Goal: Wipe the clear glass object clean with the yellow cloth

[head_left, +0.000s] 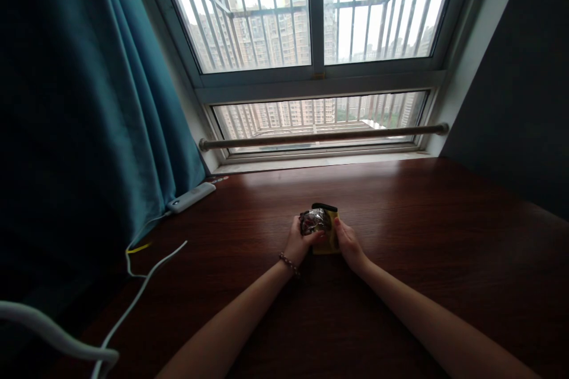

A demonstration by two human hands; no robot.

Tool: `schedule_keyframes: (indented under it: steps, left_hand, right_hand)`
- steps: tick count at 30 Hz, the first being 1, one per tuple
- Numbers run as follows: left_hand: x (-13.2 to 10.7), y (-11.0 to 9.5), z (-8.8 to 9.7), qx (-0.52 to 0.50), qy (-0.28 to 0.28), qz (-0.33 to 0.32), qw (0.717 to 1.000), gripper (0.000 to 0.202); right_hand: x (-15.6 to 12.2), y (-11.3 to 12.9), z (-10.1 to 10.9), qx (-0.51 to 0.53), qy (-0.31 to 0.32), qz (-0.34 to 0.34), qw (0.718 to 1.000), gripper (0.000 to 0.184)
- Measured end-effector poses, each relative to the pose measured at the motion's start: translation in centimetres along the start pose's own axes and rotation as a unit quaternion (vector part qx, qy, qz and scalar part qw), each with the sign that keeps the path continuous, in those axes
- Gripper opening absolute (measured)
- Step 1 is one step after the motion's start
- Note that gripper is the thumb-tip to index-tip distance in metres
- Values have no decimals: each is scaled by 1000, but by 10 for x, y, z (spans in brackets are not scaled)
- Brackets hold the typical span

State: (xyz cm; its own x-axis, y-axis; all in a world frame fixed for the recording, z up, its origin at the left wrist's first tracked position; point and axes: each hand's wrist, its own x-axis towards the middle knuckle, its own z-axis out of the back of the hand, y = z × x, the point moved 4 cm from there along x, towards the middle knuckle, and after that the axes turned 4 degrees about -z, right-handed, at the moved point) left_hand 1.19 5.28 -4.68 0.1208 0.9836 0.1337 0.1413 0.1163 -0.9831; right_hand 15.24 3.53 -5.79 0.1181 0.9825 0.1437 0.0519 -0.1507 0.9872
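Both hands meet over the middle of the dark red wooden surface [413, 231]. My left hand [301, 243], with a beaded bracelet [290, 264] at its wrist, is closed round a rounded, shiny bundle [315, 221] that looks like clear or silvery wrap over something dark. My right hand [349, 243] grips the right side of a flat yellow thing [326, 244] with a black bar along its far edge. The shiny bundle lies against the front of the yellow thing and hides part of it. What is inside the wrap cannot be made out.
A white power strip [192, 197] lies by the blue curtain [133, 71] on the left. White cables [146, 284] run across the left side, with a yellow tie [138, 248] beside them. A metal rail [324, 137] crosses the barred window [262, 18] ahead.
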Motion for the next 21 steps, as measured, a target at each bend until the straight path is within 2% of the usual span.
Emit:
schedule_keyframes:
  steps: [5, 10, 13, 18, 21]
  left_hand:
    - [2, -1, 0, 23, 16, -34, 999, 58]
    - [2, -1, -2, 45, 51, -49, 996, 51]
    - [1, 0, -4, 30, 67, -43, 996, 50]
    - [2, 4, -1, 36, 32, -39, 998, 50]
    - [1, 6, -3, -3, 56, -19, 998, 54]
  right_hand:
    - [1, 2, 0, -9, 17, 18, 1000, 59]
    - [2, 4, 2, 7, 5, 21, 1000, 57]
    - [2, 4, 3, 24, -3, 16, 1000, 55]
    - [5, -1, 3, 64, -5, 3, 998, 55]
    - [8, -5, 3, 83, -16, -2, 996, 56]
